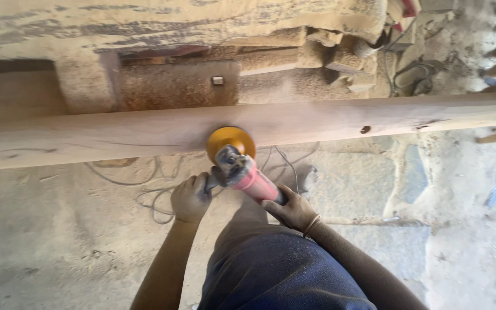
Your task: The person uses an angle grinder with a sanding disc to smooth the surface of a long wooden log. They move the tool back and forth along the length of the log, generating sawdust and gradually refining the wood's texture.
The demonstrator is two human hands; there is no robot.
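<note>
Right now my right hand (pixel 294 209) is wrapped tight around the rear of the red angle grinder (pixel 247 173), and my left hand (pixel 191 198) is closed on its side handle. Its body runs diagonally, from my right hand at the lower right up toward the upper left, with the head pointing away from me. Its orange disc (pixel 230 142) sits against the near face of the long wooden beam (pixel 116 135), whose long axis crosses the view left to right. A thin cable (pixel 150 195) loops over the dusty stone floor (pixel 58 229) below the beam.
</note>
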